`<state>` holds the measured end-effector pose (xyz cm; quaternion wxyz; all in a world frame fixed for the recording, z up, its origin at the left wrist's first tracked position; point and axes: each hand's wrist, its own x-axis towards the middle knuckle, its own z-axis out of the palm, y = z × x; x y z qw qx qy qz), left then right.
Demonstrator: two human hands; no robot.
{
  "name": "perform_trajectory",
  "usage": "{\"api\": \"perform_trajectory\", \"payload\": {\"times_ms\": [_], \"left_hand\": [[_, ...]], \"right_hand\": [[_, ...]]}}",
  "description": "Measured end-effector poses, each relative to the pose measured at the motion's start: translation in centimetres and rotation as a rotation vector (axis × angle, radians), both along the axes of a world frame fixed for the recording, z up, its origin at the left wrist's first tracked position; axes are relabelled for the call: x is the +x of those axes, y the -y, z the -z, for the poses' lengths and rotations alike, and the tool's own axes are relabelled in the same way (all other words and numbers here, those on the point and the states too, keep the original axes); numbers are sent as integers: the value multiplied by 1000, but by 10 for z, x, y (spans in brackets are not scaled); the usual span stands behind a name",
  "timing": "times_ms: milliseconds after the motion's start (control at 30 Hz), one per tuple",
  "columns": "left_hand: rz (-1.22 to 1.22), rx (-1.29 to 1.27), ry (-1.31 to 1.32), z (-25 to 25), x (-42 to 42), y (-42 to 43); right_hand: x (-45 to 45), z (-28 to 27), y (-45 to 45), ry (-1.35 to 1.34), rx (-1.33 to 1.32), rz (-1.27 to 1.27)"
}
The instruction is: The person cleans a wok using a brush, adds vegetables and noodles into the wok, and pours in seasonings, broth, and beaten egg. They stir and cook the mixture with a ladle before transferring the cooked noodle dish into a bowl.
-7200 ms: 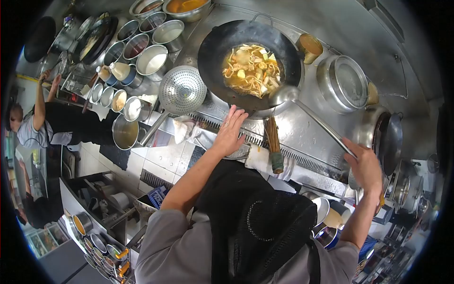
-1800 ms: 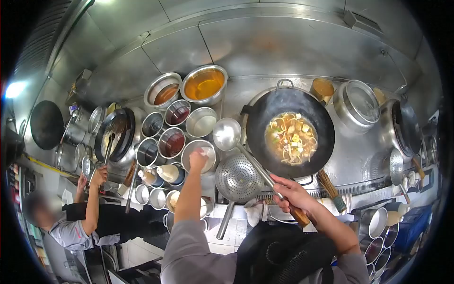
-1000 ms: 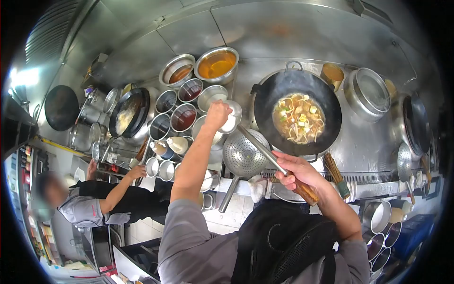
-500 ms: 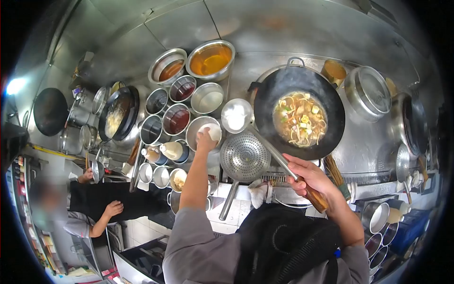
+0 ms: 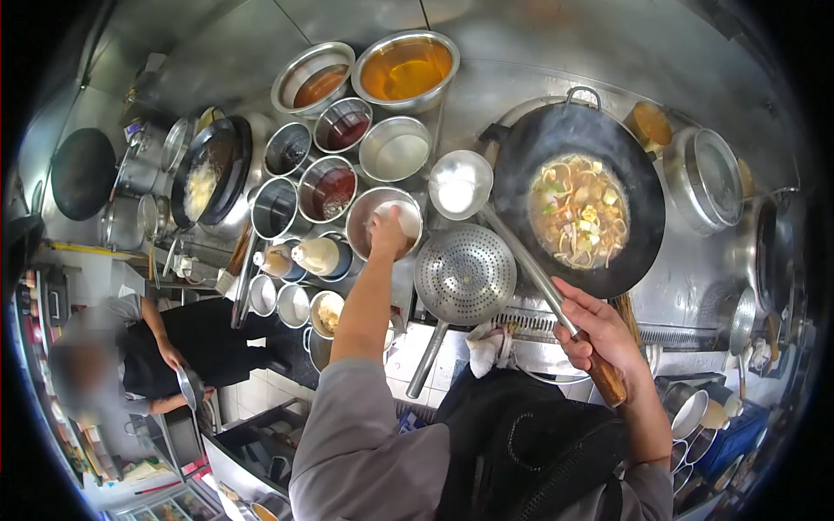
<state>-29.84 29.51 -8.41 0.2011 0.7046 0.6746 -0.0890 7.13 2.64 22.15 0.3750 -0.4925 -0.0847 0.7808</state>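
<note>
My left hand [image 5: 388,233] reaches into a metal pot [image 5: 359,247] holding white powder or granules [image 5: 407,219]. Its fingers look curled together, and whatever they grip is hidden. My right hand [image 5: 599,334] is wrapped round the wooden handle of a ladle [image 5: 526,260]. The ladle's bowl [image 5: 459,184], bright white inside, is held between the left-hand pot and a black wok [image 5: 647,195]. In the wok, a steaming soup [image 5: 580,213] holds noodle-like strips, pale cubes and green bits. A perforated strainer [image 5: 465,276] lies just below the ladle.
Seasoning pots, including one of red sauce [image 5: 327,189], crowd the counter left of the wok. Behind them stands a bowl of amber liquid [image 5: 407,74]. Squeeze bottles [image 5: 317,256] sit nearer. At left, another person [image 5: 174,347] holds a metal pan [image 5: 188,388]. A lidded pot [image 5: 708,178] stands right.
My view has shifted, so the counter items sit differently in frame. My left hand stays in the pot, its fingers more bunched. The other person has turned and lowered the pan.
</note>
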Motion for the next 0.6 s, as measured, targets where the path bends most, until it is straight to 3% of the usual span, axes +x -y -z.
{"api": "perform_trajectory", "payload": {"times_ms": [400,533,600], "left_hand": [[39,51,-36,-5,2,-7],[113,225,-43,9,-13,-5],[49,247,167,-10,-15,-1]], "right_hand": [[-7,5,5,-13,13,-11],[-6,18,10,-71,36,-10],[-3,23,12,-103,73,-34]]}}
